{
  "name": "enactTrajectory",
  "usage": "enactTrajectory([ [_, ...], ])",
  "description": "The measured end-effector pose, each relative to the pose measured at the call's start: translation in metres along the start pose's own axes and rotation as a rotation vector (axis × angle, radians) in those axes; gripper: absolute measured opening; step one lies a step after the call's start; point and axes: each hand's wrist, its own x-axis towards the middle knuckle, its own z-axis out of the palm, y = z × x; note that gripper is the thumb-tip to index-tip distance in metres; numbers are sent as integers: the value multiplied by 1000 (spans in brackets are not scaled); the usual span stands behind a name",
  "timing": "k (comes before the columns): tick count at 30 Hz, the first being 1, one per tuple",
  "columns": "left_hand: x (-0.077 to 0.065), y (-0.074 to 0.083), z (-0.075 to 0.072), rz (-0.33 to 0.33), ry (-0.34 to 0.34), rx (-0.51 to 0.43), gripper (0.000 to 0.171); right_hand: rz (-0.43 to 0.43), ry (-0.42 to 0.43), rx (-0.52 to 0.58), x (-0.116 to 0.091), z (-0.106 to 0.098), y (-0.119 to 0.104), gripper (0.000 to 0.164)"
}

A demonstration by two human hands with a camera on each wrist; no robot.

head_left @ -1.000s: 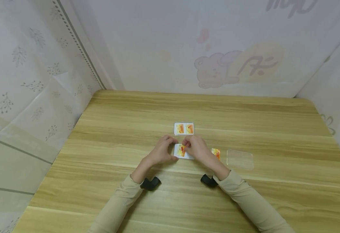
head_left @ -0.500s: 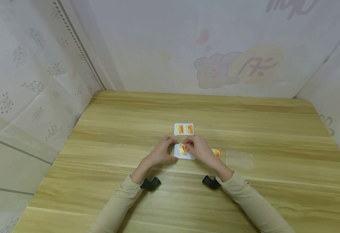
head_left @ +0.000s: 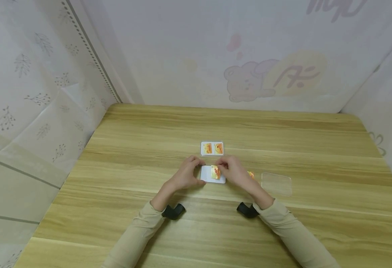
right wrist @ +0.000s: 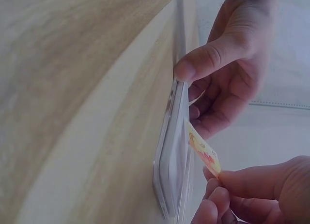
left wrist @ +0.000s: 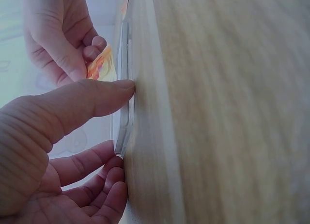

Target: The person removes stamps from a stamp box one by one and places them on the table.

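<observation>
My left hand (head_left: 186, 174) holds a flat white card in a clear case (head_left: 206, 175) by its left end, thumb on the near edge and fingers at the far edge. Between right thumb and fingers, my right hand (head_left: 233, 170) pinches a small orange-and-yellow stamp (head_left: 215, 172) with a toothed edge. Seen from the right wrist, the stamp (right wrist: 203, 151) stands tilted, its far end right at the white face. In the left wrist view the left thumb lies along the side of the case (left wrist: 125, 103).
Behind the hands lies a second clear case (head_left: 212, 153) with two similar stamps on white. Another stamp (head_left: 251, 174) shows partly past the right wrist. Farther right, a clear plastic cover (head_left: 276, 184) rests on the wooden table (head_left: 316, 149). Curtained walls enclose the far and side edges.
The right hand has drawn the stamp rightward, from the left half of the white card to its right half. The left hand and the case have kept their place.
</observation>
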Motion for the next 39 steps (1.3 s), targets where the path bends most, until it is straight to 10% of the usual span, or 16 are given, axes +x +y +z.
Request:
enactTrajectory([
  [39,0,2,1,-6,-3,4,52,64,-102,73,-21,-31,6,11],
])
